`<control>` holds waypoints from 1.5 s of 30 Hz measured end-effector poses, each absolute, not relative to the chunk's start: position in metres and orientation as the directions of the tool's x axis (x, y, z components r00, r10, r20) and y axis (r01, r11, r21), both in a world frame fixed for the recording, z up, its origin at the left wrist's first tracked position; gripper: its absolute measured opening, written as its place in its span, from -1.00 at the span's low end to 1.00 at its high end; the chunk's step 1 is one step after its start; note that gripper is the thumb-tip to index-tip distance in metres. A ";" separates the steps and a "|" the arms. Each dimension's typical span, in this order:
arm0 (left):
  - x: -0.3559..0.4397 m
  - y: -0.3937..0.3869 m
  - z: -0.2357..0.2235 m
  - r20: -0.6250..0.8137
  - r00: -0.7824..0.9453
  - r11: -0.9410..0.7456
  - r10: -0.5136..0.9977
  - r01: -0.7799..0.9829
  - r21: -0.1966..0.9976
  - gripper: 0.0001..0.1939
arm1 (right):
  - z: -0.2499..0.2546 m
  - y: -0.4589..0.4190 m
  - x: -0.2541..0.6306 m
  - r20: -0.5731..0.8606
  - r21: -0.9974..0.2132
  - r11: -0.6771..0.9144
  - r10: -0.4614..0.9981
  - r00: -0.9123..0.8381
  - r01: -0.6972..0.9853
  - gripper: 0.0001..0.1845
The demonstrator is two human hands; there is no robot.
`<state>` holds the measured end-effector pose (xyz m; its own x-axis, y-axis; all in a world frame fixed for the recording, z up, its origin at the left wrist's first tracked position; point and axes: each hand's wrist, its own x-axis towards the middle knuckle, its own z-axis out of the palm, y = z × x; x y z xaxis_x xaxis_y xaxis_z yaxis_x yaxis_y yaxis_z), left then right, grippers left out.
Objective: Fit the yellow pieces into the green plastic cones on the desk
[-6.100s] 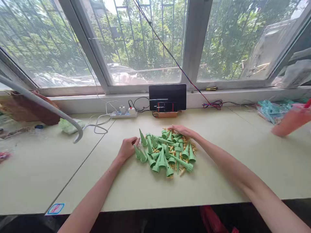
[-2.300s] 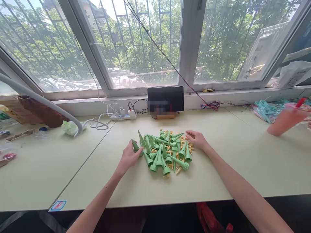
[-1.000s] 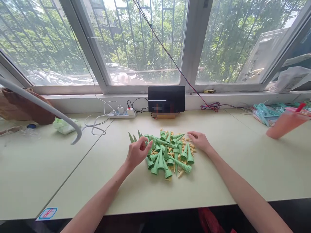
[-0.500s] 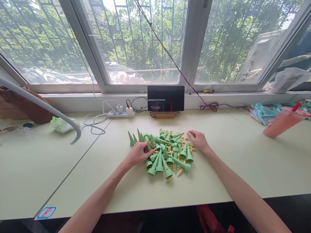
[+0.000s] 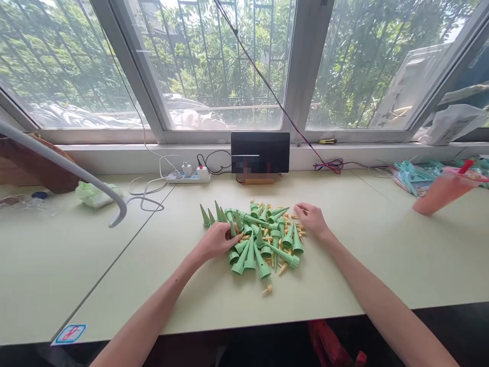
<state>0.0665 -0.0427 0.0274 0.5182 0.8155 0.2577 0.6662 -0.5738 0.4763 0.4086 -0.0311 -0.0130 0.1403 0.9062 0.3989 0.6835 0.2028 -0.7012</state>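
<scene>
Head view: left hand [image 5: 219,239], fingers closed round a green cone [image 5: 233,230]; right hand [image 5: 312,219] just beside yellow pegs [image 5: 300,233], fingers curled, can't tell if gripping.

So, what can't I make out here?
All in the head view:
Base of the green cone at the left fingers: the hand covers it, so a firm grip can't be confirmed.
Number of yellow pieces: green cones cover many.
Part of the dark screen: blurred.
Far end of the brown item: cut off by the left edge.
</scene>
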 end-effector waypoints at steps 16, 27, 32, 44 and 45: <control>0.071 -0.046 0.027 0.569 0.442 -0.699 0.693 0.605 0.381 -0.61 | 0.046 -0.094 0.352 0.526 -0.311 0.652 0.724 -0.446 0.692 -0.60; 0.076 -0.049 0.025 0.714 0.419 -0.779 0.561 0.559 0.284 -0.68 | 0.053 -0.163 0.314 -0.072 -0.049 0.879 0.471 -0.879 0.475 -0.81; 0.077 -0.048 0.022 0.687 0.437 -0.769 0.580 0.572 0.285 -0.67 | 0.053 -0.161 0.315 -0.104 -0.023 0.886 0.459 -0.882 0.463 -0.83; 0.096 -0.076 0.023 0.810 0.476 -0.879 0.343 0.468 0.097 -0.67 | 0.040 -0.143 0.306 -0.008 -0.045 0.749 0.661 -0.750 0.661 -0.71; 0.098 -0.081 0.023 0.794 0.512 -0.882 0.327 0.468 0.062 -0.65 | 0.038 -0.141 0.308 0.015 -0.063 0.734 0.678 -0.735 0.676 -0.72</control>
